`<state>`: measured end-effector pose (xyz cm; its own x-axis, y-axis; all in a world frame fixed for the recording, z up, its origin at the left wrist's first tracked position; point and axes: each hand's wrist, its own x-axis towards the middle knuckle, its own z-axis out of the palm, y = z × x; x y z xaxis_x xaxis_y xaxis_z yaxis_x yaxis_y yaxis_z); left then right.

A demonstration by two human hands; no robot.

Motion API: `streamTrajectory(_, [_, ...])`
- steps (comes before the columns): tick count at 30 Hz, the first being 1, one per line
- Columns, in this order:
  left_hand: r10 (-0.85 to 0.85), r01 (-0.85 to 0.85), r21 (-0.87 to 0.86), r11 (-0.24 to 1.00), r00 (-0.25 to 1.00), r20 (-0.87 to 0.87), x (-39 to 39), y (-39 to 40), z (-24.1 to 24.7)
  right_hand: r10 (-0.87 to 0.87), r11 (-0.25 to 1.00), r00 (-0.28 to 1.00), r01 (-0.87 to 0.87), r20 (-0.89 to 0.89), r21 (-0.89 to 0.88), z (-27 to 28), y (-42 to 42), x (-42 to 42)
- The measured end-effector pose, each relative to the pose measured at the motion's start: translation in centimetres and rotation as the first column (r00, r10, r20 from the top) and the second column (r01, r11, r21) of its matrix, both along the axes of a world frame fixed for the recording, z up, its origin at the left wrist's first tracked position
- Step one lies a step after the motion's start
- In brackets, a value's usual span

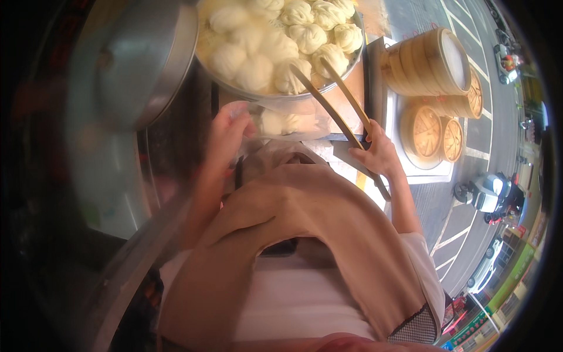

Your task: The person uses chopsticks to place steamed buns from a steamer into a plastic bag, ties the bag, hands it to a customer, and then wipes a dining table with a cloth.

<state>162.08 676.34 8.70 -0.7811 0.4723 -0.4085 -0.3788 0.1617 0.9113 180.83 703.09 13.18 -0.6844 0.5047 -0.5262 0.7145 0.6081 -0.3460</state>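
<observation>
My left hand [232, 125] grips the edge of a clear plastic bag [314, 121], with pale steamed bun [275, 122] showing inside; I cannot tell how many buns it holds. In my right hand [377, 150] are long wooden chopsticks [336, 113], spread apart. Their tips reach over a round steamer tray [361, 44] filled with several pleated steamed buns [307, 37]. One tip overlaps a front bun [292, 78], the other a bun to its right [330, 59]; contact cannot be made out. Steam blurs the buns at the tray's left.
A large metal lid [169, 66] stands tilted left of the tray. Stacked bamboo steamers [422, 61] and smaller bamboo baskets [424, 132] sit on a white surface [433, 174] at right. Beyond are a road [477, 127], a parked scooter [486, 193] and a white car [486, 266].
</observation>
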Motion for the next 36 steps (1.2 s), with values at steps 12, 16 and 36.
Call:
streamTrajectory(12, [0.041,-0.041,0.186,0.982,0.999,0.007,1.8,-0.3,-2.0,-0.066,0.870,0.998,0.068,0.021,-0.489,-1.1,1.0,-0.8])
streamTrajectory(16, [0.023,-0.020,0.160,0.987,1.000,-0.016,0.9,-1.6,-1.1,-0.309,0.545,0.951,0.190,0.015,-0.817,3.8,0.8,3.6])
streamTrajectory(36, [0.211,-0.290,0.268,0.919,0.934,0.288,1.0,-1.3,-0.4,0.124,0.986,0.992,-0.125,-0.015,-0.111,2.7,-4.2,4.0])
